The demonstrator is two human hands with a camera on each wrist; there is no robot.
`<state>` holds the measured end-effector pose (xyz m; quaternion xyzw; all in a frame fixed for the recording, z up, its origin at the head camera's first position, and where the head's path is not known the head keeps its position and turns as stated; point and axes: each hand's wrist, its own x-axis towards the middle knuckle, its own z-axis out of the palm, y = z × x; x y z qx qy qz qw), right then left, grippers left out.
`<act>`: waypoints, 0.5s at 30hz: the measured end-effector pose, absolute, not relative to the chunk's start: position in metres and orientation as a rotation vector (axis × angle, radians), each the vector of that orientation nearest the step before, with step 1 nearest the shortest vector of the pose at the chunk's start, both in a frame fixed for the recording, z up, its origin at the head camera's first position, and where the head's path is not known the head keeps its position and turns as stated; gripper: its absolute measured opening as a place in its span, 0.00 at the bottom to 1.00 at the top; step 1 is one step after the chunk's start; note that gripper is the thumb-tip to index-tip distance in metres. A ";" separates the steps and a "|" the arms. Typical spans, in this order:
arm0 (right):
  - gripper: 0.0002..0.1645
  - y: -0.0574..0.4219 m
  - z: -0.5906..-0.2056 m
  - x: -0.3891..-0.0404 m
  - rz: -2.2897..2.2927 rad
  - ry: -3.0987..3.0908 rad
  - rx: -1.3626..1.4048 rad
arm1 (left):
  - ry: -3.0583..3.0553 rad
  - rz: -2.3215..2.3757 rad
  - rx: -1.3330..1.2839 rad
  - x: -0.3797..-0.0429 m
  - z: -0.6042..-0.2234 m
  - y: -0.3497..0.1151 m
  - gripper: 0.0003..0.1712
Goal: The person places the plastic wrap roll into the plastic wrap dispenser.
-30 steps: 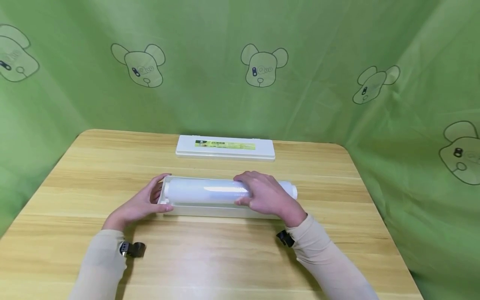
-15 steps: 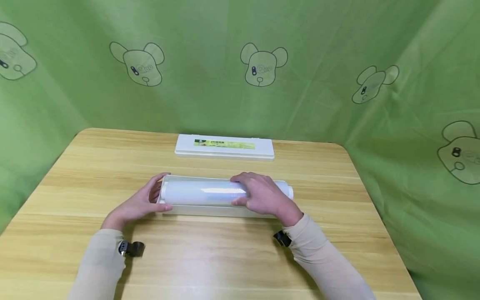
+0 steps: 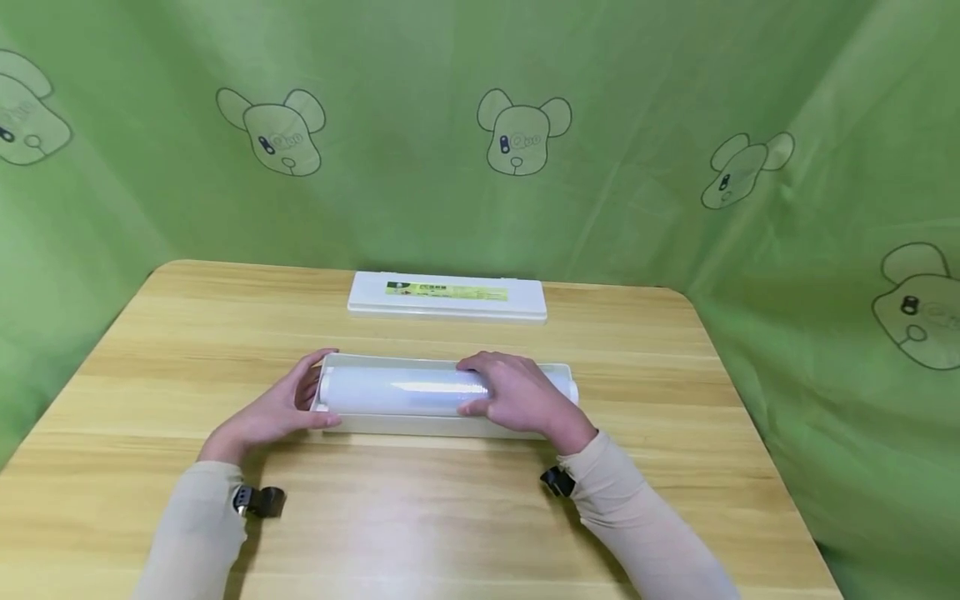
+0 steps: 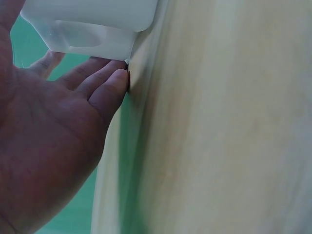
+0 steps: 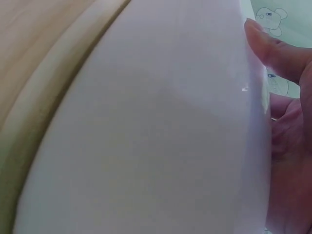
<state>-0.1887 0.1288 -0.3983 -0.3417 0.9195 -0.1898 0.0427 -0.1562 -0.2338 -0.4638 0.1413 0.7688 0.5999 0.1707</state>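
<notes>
A roll of cling film (image 3: 420,392) lies lengthwise in a long white plastic box (image 3: 427,425). My right hand (image 3: 517,396) grips the roll from above, right of its middle, with the thumb on the near side and the fingers over the far side. Around the box's left end is my left hand (image 3: 281,408), thumb at the near corner and fingers behind. In the left wrist view, the fingers (image 4: 109,92) reach to the underside of the box end (image 4: 92,36). The roll's pale surface (image 5: 146,126) fills most of the right wrist view.
At the back of the wooden table (image 3: 420,517) lies a white lid (image 3: 450,308) with a green and yellow label. A green curtain (image 3: 420,167) printed with bear heads hangs around the table's back and sides.
My right hand has moved slightly left and down with the roll, whose right end now sits lower and closer to the box's end. The left hand keeps its hold on the box.
</notes>
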 end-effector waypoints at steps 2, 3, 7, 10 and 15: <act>0.34 0.128 -0.401 -0.189 -0.585 2.814 -1.047 | 2.193 1.698 0.391 -0.156 -0.464 -0.234 0.61; 0.34 0.128 -0.402 -0.190 -0.583 2.816 -1.045 | 2.192 1.698 0.390 -0.156 -0.464 -0.234 0.61; 0.34 0.130 -0.407 -0.191 -0.579 2.829 -1.040 | 2.191 1.698 0.405 -0.157 -0.466 -0.233 0.60; 0.34 0.130 -0.410 -0.192 -0.589 2.834 -1.041 | 2.189 1.703 0.410 -0.158 -0.466 -0.233 0.60; 0.34 0.129 -0.413 -0.192 -0.605 2.834 -1.041 | 2.169 1.731 0.406 -0.157 -0.466 -0.233 0.59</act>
